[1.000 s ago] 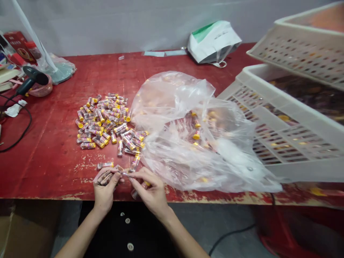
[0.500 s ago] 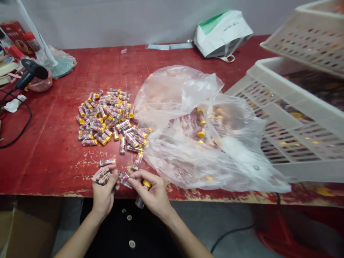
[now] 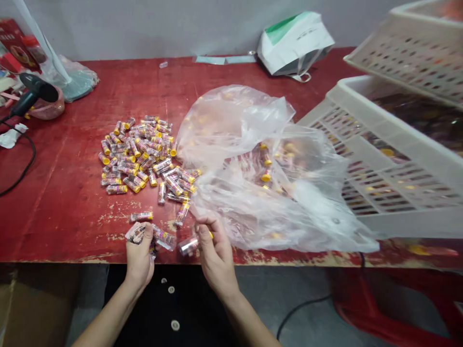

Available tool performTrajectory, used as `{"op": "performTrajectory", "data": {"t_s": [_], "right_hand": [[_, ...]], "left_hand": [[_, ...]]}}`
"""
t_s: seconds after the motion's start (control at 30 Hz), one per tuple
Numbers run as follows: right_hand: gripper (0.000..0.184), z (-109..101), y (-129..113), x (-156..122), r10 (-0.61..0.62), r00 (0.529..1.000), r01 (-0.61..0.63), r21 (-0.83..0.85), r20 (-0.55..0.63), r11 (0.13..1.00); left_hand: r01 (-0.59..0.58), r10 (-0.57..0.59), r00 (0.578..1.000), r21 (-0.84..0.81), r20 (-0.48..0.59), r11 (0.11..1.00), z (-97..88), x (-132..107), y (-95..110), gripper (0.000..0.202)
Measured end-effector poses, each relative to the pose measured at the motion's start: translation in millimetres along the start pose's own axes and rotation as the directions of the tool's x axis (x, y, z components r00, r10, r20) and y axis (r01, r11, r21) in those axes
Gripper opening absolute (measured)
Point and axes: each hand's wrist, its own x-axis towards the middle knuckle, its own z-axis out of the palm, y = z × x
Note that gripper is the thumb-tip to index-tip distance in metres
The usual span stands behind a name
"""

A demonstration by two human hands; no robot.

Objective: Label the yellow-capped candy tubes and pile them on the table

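Head view: tube (image 3: 188, 246) w/ a yellow cap sits in the R hand (image 3: 217, 250), its clear end aimed L at the printed wrapper (image 3: 165, 238) that juts from the L hand (image 3: 139, 260). Small gap b/w the two; they look close but apart. Tube's long axis runs roughly side to side, clear end a bit nearer the person's body, cap end up by the R fingers. R hand is obviously the nearer one to the tube: thumb and fingers pinch it around the cap end, wrist angled in from lower R. L hand has its thumb pressed down on a small stack of cards (image 3: 136, 233) (maybe more wrappers, hard to tell), forearm coming from lower L. Just beyond the L hand, one wrapped tube (image 3: 142, 216) lies on the red table (image 3: 72, 202), pile of wrapped tubes (image 3: 139, 156) farther off, plastic bag (image 3: 224, 202) to the R.
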Motion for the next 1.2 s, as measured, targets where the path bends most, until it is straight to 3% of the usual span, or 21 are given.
{"op": "performTrajectory", "data": {"t_s": [0.07,0.23,0.4,0.6,0.67,0.77,0.87,0.93,1.07,1.2], "right_hand": [[0.020,5.4,-0.5,-0.9,-0.073,0.995,0.071,-0.036,-0.069,0.997],[0.014,6.7,6.0,-8.3,-0.158,0.986,0.155,-0.038,-0.062,0.987],[0.005,1.3,15.7,-12.1,-0.331,0.940,0.304,-0.241,-0.080,0.922],[0.011,5.5,24.4,-16.7,-0.408,0.904,0.357,-0.299,-0.126,0.885],[0.019,3.6,25.1,-20.4,-0.417,0.905,0.375,-0.312,-0.080,0.873],[0.043,-7.5,20.7,-24.6,-0.312,0.929,0.357,-0.254,0.200,0.899],[0.054,-20.0,14.9,-22.4,-0.193,0.867,0.303,-0.180,0.459,0.936],[0.052,-22.9,13.3,-16.8,-0.214,0.860,0.310,-0.141,0.463,0.940],[0.042,-17.7,12.8,-4.4,-0.260,0.917,0.297,-0.080,0.302,0.952],[0.038,-12.0,11.7,-0.1,-0.270,0.912,0.299,-0.051,0.310,0.953]], "left_hand": [[0.016,-0.017,1.000,0.017,0.025,1.000,1.3,-3.2,-2.0,0.046],[0.012,-0.012,1.000,0.019,0.019,1.000,5.5,-10.6,-5.8,0.047],[0.092,-0.094,0.994,0.037,0.062,0.995,5.8,-17.6,-8.6,0.051],[0.131,-0.130,0.980,0.001,0.147,0.991,12.0,-28.0,-12.5,0.057],[0.133,-0.124,0.980,-0.049,0.154,0.990,14.0,-27.9,-13.2,0.062],[0.148,-0.134,0.979,-0.086,0.154,0.985,13.7,-21.9,-11.3,0.051],[0.173,-0.158,0.970,-0.070,0.182,0.982,10.7,-15.5,-7.3,0.042],[0.182,-0.168,0.963,-0.050,0.212,0.982,9.1,-14.3,-5.3,0.044],[0.172,-0.160,0.950,-0.025,0.267,0.985,7.8,-15.8,-3.8,0.050],[0.140,-0.130,0.959,-0.022,0.251,0.990,6.1,-14.0,-1.6,0.057]]}}
